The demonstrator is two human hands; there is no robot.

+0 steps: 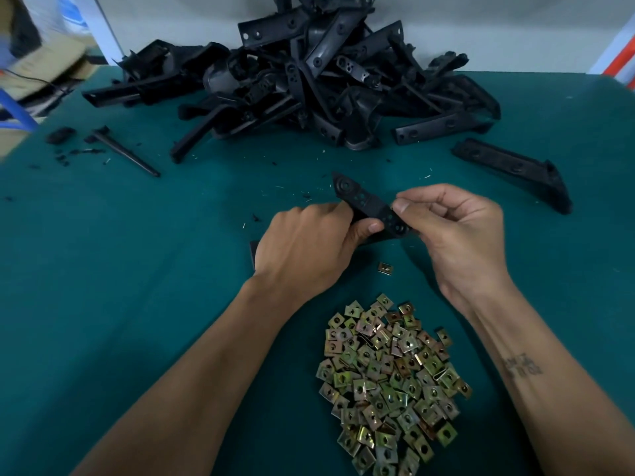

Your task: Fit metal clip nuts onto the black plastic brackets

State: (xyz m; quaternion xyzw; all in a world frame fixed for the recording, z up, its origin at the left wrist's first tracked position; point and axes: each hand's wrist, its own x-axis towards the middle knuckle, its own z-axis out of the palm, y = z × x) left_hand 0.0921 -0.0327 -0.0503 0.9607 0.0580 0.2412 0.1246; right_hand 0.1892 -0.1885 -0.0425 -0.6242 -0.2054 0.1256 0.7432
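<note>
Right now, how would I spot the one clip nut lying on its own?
Start at the heap of clip nuts on the green table between the forearms. Look beyond its far edge, just below the bracket both hands hold. The lone clip nut lies there, touching no other.

Honestly there's nothing I can read here. The only lettering anywhere is the tattoo on my right forearm, and it's too small and blurry to make out a single word. The cardboard box off in the far left corner is smeared with blur too, so if it has any print on it, I can't tell.
</note>
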